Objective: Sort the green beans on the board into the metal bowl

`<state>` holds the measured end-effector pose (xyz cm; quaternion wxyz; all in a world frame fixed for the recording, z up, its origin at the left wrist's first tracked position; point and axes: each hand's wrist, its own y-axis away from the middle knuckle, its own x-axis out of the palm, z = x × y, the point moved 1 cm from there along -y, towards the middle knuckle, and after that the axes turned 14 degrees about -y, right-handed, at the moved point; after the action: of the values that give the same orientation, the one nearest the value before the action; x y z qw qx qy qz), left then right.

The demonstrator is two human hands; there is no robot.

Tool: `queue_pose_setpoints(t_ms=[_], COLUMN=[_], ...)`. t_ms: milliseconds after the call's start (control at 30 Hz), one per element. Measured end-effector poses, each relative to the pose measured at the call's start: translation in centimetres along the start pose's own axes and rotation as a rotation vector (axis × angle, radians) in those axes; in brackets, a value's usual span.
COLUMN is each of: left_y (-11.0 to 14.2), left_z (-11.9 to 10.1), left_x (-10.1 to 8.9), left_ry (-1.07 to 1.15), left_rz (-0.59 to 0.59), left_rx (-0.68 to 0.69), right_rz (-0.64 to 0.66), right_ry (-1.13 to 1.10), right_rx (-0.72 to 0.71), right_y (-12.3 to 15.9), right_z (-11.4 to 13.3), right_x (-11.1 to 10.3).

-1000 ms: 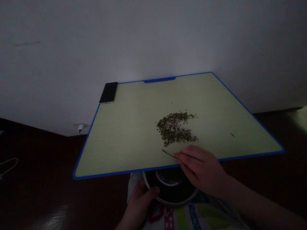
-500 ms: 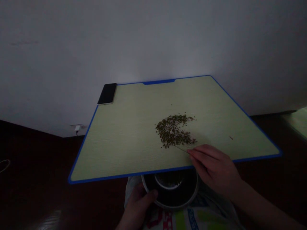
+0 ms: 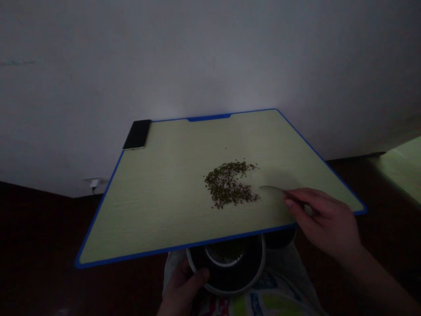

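A pile of small green-brown beans (image 3: 228,185) lies near the middle of a pale green table (image 3: 171,202) with a blue edge. My right hand (image 3: 324,221) is closed on a thin metal tool (image 3: 274,189), whose tip hovers just right of the pile. Below the table's near edge, my left hand (image 3: 184,287) grips the rim of a dark bowl (image 3: 226,265) resting on my lap. Some beans seem to lie inside the bowl.
A black phone (image 3: 137,134) lies at the table's far left corner. A white wall stands behind the table, with a plug and socket (image 3: 94,182) low on the left. The floor around is dark. Patterned cloth (image 3: 256,303) covers my lap.
My right hand has swung with the tool from the near side of the pile to its right side. The view has shifted slightly, so the table sits further left.
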<state>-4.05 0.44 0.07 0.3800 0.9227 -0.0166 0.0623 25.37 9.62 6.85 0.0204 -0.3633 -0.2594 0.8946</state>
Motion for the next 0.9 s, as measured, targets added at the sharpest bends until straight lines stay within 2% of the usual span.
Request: queue_pose_setpoints(t_ms=[200, 300, 433, 567, 700, 900], left_y=[-0.1, -0.6, -1.4, -2.1, -2.9, -4.0], left_z=[0.4, 1.2, 2.0, 2.4, 2.8, 3.3], left_x=[-0.1, -0.9, -2.3, -3.1, -3.7, -4.8], left_ry=[0.122, 0.159, 0.099, 0.074, -0.050, -0.335], left_rz=[-0.046, -0.127, -0.268, -0.316, -0.349, -0.460], left_rx=[-0.035, -0.039, -0.031, -0.053, -0.041, 0.121], right_rz=[-0.066, -0.074, -0.088, -0.096, -0.099, -0.097], right_ry=[0.008, -0.028, -0.096, -0.162, -0.201, -0.256], right_rx=[0.154, 0.210, 0.284, 0.311, 0.330, 0.314], right_y=[-0.1, -0.2, -0.5, -0.9, -0.9, -0.6], right_z=[-2.9, -3.9, -4.3, -4.0, -4.0, -4.5], right_x=[-0.7, -0.7, -0.6, -0.6, -0.7, -0.5])
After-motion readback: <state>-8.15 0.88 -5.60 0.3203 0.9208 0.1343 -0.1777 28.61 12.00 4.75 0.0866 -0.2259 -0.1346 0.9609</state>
